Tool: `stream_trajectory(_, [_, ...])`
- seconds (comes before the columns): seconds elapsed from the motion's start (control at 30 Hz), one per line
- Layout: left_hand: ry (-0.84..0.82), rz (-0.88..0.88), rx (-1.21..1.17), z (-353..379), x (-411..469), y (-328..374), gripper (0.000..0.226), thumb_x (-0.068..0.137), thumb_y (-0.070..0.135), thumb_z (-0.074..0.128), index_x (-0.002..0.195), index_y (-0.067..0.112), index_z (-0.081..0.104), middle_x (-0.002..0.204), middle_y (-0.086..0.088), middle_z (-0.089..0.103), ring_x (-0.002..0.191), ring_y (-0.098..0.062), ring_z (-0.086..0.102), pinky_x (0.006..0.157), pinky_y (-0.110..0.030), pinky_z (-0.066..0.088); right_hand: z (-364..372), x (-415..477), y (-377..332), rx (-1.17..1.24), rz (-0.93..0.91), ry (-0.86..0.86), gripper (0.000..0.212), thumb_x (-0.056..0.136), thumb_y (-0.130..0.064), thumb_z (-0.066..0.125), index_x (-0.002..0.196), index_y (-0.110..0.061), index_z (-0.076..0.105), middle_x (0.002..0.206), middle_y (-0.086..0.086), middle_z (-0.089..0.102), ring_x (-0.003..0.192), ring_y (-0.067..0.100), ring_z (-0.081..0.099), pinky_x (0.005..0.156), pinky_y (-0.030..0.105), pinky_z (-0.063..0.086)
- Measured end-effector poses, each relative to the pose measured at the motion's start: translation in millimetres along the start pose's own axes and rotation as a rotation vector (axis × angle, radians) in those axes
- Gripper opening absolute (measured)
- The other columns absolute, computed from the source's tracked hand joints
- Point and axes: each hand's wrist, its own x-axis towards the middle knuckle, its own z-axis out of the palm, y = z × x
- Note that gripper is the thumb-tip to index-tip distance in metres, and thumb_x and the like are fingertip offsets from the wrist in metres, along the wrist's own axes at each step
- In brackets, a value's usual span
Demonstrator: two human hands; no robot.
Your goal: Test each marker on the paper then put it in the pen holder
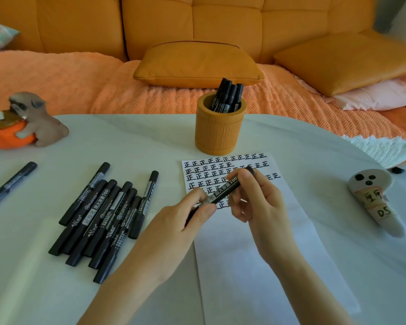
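Observation:
A black marker (223,192) is held slanted above the white paper (256,242), whose upper part is filled with rows of black written characters. My left hand (185,221) pinches its lower end; my right hand (256,198) grips its upper end near the cap. Behind the paper stands an orange pen holder (218,134) with three black markers (227,95) in it. Several more black markers (101,214) lie in a pile on the table left of my hands, and one single marker (10,186) lies at the far left.
A dog-and-pumpkin figurine (24,123) sits at the table's back left. A white ghost-shaped object (375,202) with black marks lies at the right. The white round table (127,141) borders an orange sofa with cushions (197,64).

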Motion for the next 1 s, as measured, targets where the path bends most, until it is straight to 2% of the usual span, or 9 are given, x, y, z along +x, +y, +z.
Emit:
stream_trajectory(0.13, [0.009,0.029,-0.037,3.2,0.5,4.2,0.017,0.086,0.052,0.041,0.086,0.035,0.046,0.054,0.008,0.040,0.049,-0.010,0.032,0.049,-0.021,0.025,0.1,-1.5,-1.3,-0.036,0.126,-0.123,0.017,0.080,-0.030,0.063,0.073,-0.016,0.057,0.055,0.003,0.042,0.049,0.016,0.035,0.044,0.021,0.027])
stream_trajectory(0.23, [-0.013,0.028,-0.089,5.4,0.6,8.5,0.003,0.091,0.040,0.046,0.089,0.038,0.046,0.057,0.021,0.052,0.052,-0.003,0.044,0.051,-0.012,0.034,-0.3,-0.7,1.4,-0.076,0.152,-0.157,0.017,0.080,-0.015,0.070,0.074,-0.011,0.055,0.053,0.003,0.038,0.045,0.014,0.030,0.042,0.020,0.024])
stream_trajectory(0.33, [-0.020,-0.018,-0.092,6.7,-1.0,1.7,0.007,0.094,0.036,0.039,0.099,0.040,0.043,0.067,0.013,0.050,0.058,-0.008,0.042,0.055,-0.020,0.034,-10.0,4.9,2.3,-0.039,0.107,-0.059,0.011,0.081,-0.010,0.065,0.078,-0.007,0.055,0.049,0.003,0.040,0.044,0.017,0.033,0.041,0.021,0.024])
stream_trajectory(0.4, [-0.036,-0.041,-0.085,7.3,-0.6,-5.5,0.014,0.096,0.034,0.034,0.103,0.043,0.041,0.078,0.008,0.051,0.070,-0.011,0.047,0.064,-0.023,0.038,-22.3,10.2,-1.0,-0.010,0.052,0.019,0.007,0.084,-0.011,0.062,0.084,-0.004,0.061,0.049,0.006,0.047,0.042,0.019,0.043,0.039,0.020,0.028])
stream_trajectory(0.5, [-0.060,-0.046,-0.059,8.8,1.0,-12.8,0.016,0.096,0.035,0.041,0.107,0.047,0.040,0.095,0.017,0.055,0.088,0.004,0.052,0.074,-0.007,0.037,-42.0,16.9,-5.7,-0.051,0.021,0.131,0.018,0.093,-0.009,0.052,0.089,0.000,0.068,0.058,0.012,0.062,0.051,0.022,0.060,0.039,0.021,0.032])
stream_trajectory(0.57, [-0.074,-0.029,-0.023,9.1,2.0,-14.6,0.022,0.092,0.032,0.052,0.107,0.045,0.042,0.103,0.020,0.058,0.094,0.010,0.052,0.075,0.000,0.035,-51.9,20.7,-5.7,-0.118,0.019,0.206,0.018,0.092,-0.013,0.057,0.086,0.000,0.068,0.062,0.011,0.067,0.054,0.020,0.063,0.038,0.020,0.033])
stream_trajectory(0.73, [-0.049,0.001,0.025,8.0,4.6,-16.3,0.022,0.079,0.026,0.071,0.088,0.035,0.054,0.089,0.019,0.067,0.087,0.011,0.058,0.074,-0.002,0.039,-62.7,28.8,6.2,-0.323,0.033,0.302,0.019,0.084,-0.020,0.071,0.075,-0.005,0.064,0.049,-0.002,0.058,0.040,0.007,0.048,0.041,0.015,0.033])
stream_trajectory(0.87, [-0.046,-0.014,0.033,9.2,5.3,-18.2,0.019,0.077,0.023,0.073,0.084,0.033,0.058,0.084,0.017,0.067,0.084,0.009,0.060,0.075,-0.006,0.044,-61.1,30.3,17.3,-0.411,0.047,0.319,0.032,0.085,-0.026,0.070,0.060,-0.013,0.054,0.045,-0.006,0.049,0.043,0.007,0.040,0.045,0.015,0.033])
stream_trajectory(1.0, [-0.057,-0.031,0.047,9.7,4.9,-19.2,0.021,0.078,0.022,0.073,0.081,0.035,0.057,0.083,0.018,0.065,0.086,0.010,0.058,0.075,-0.005,0.043,-56.4,29.8,24.8,-0.463,0.059,0.339,0.034,0.085,-0.026,0.067,0.057,-0.019,0.051,0.044,-0.013,0.042,0.045,0.006,0.034,0.047,0.020,0.028])
